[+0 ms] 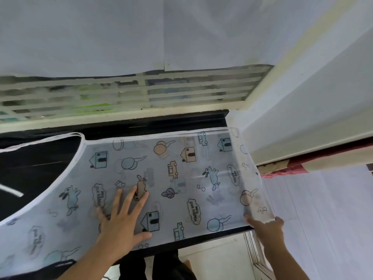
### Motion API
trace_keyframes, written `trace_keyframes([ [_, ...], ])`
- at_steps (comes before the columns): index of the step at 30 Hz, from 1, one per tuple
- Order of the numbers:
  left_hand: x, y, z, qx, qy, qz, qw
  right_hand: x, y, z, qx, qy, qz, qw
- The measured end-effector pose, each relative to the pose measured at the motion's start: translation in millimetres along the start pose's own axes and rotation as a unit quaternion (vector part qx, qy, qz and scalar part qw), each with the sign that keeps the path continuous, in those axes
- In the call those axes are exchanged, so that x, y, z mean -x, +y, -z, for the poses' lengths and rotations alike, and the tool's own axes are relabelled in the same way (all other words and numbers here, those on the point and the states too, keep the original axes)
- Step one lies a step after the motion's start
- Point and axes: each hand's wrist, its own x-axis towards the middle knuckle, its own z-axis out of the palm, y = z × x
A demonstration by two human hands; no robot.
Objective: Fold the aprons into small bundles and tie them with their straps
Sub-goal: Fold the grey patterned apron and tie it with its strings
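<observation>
A thin white apron [173,178] printed with houses, rabbits, balloons and "Happy and free" lies spread over a black table [40,168]. Its white strap [46,139] loops across the table at the left. My left hand [123,219] presses flat on the apron's middle with fingers spread. My right hand [266,227] pinches the apron's right edge at the near corner, where the fabric hangs past the table's end and is lifted slightly.
A louvred window [141,93] with a white curtain [141,33] above it stands behind the table. A white wall [312,110] is at the right. Pale floor tiles [323,209] lie below right. Another white strap piece [12,190] lies at the far left.
</observation>
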Motion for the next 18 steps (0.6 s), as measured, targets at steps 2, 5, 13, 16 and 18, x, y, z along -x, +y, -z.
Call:
trace_keyframes([
  [2,3,-4,1,0.016,-0.002,-0.001,1.0,8,-6,3,-0.095,0.025,-0.014,0.995],
  [5,13,-18,0,0.027,0.005,-0.001,1.0,24,-8,4,-0.155,0.04,0.034,0.987],
  [13,33,-59,3,0.025,-0.031,0.004,0.999,92,-6,-51,-0.214,-0.206,-0.007,0.955],
  [16,44,-87,1,0.031,-0.027,0.008,0.999,127,-3,-101,-0.181,-0.275,-0.054,0.943],
  [18,51,-107,2,0.027,-0.028,0.004,0.999,152,0,-129,-0.165,-0.299,-0.058,0.938],
])
